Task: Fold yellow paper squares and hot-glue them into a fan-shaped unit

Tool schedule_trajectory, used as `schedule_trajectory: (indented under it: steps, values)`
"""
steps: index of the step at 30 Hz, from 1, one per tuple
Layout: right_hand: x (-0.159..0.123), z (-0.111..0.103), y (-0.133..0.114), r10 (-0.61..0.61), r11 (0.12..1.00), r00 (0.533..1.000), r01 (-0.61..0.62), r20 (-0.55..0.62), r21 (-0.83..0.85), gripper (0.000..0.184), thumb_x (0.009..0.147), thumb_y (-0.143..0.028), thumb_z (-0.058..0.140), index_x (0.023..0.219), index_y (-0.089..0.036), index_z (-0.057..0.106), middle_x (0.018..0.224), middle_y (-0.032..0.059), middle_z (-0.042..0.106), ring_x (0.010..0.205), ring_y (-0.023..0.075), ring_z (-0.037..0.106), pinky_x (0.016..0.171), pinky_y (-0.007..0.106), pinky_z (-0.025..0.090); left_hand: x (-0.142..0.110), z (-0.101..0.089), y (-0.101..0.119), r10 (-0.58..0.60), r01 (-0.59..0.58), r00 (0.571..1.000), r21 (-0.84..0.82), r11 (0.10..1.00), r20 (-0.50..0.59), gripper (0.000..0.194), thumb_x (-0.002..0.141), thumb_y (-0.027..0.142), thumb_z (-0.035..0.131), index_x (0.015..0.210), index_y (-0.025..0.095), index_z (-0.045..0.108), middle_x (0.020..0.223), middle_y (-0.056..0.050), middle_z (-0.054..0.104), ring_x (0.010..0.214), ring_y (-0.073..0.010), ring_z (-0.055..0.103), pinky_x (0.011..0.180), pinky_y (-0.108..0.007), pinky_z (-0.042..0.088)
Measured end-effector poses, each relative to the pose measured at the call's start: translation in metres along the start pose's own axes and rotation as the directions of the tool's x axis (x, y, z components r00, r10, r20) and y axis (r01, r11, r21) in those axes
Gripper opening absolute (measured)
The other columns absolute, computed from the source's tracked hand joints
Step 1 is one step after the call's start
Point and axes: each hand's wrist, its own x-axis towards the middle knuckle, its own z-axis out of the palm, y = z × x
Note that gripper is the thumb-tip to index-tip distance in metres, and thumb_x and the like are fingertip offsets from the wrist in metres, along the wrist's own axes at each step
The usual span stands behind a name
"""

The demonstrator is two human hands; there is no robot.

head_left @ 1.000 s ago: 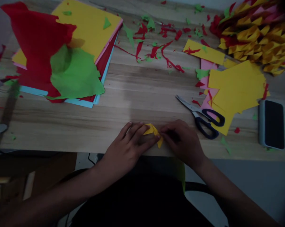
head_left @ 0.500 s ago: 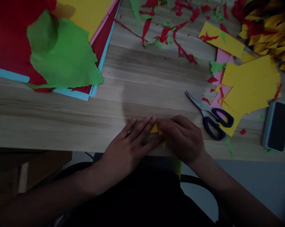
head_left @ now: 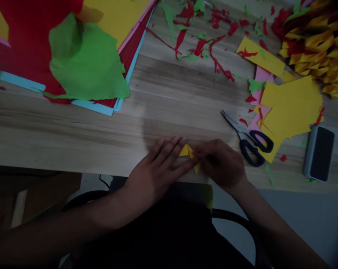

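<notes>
A small folded piece of yellow paper (head_left: 184, 150) lies at the table's near edge, partly covered by fingers. My left hand (head_left: 157, 166) rests flat over its left side, fingers stretched out and thumb reaching toward the right. At the paper's right side, my right hand (head_left: 221, 160) is closed, fingertips pinching a folded part of it. One yellow point sticks out below the pinch. Scissors (head_left: 246, 136) with dark blue handles lie to the right of my right hand, their blades pointing up and left.
Stacked coloured sheets with green crepe paper (head_left: 87, 63) on top lie at upper left. Red and green scraps (head_left: 199, 46) litter the far side. Yellow paper pieces (head_left: 289, 104), a phone (head_left: 319, 153) and a pile of folded yellow pieces (head_left: 317, 48) are on the right.
My right hand has shifted slightly right, and more of the yellow folded paper shows between the hands. My left hand stays on the paper. The view has moved a little.
</notes>
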Motion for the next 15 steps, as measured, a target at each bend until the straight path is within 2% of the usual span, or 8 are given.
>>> schedule_trajectory:
  steps: [5,10,12,15]
  values:
    - [0.004,-0.001,-0.004,-0.083,0.987,0.995,0.089,0.052,-0.132,0.020,0.090,-0.006,0.059,0.093,-0.026,0.063,0.087,-0.0015,0.075,0.076,0.0142,0.068,0.068,0.027,0.057,0.000,0.002,0.000,0.010,-0.010,1.000,0.024,1.000,0.003,0.086,0.087,0.021,0.065,0.160,0.024,0.018,0.165,-0.024,0.022,0.154,-0.0362,0.022,0.121,-0.053,0.028]
    - [0.020,0.008,-0.007,-0.111,0.979,0.993,0.117,0.043,-0.170,0.018,0.094,-0.012,0.058,0.102,-0.027,0.063,0.088,-0.0011,0.075,0.077,0.0162,0.067,0.071,0.030,0.058,0.001,0.005,0.003,0.007,-0.006,1.000,0.030,1.000,-0.029,0.080,0.088,0.022,0.064,0.157,0.023,0.024,0.163,-0.023,0.029,0.154,-0.0359,0.023,0.121,-0.054,0.027]
    - [0.020,0.012,-0.007,-0.074,0.991,0.997,0.072,-0.016,-0.109,0.016,0.093,-0.011,0.060,0.099,-0.027,0.062,0.085,-0.0017,0.075,0.078,0.0154,0.068,0.072,0.030,0.058,0.001,0.005,0.003,-0.004,0.005,0.999,0.028,1.000,-0.037,0.074,0.086,0.020,0.065,0.153,0.021,0.033,0.162,-0.024,0.029,0.153,-0.0362,0.024,0.122,-0.053,0.026]
    - [0.014,0.013,-0.007,0.089,0.996,0.989,-0.087,-0.120,0.018,0.015,0.089,-0.013,0.067,0.094,-0.026,0.060,0.083,-0.0019,0.072,0.075,0.0150,0.069,0.069,0.029,0.057,0.001,0.004,0.002,-0.022,0.022,0.999,0.005,1.000,-0.044,0.066,0.084,0.017,0.065,0.146,0.018,0.042,0.163,-0.025,0.026,0.153,-0.0377,0.025,0.123,-0.052,0.023]
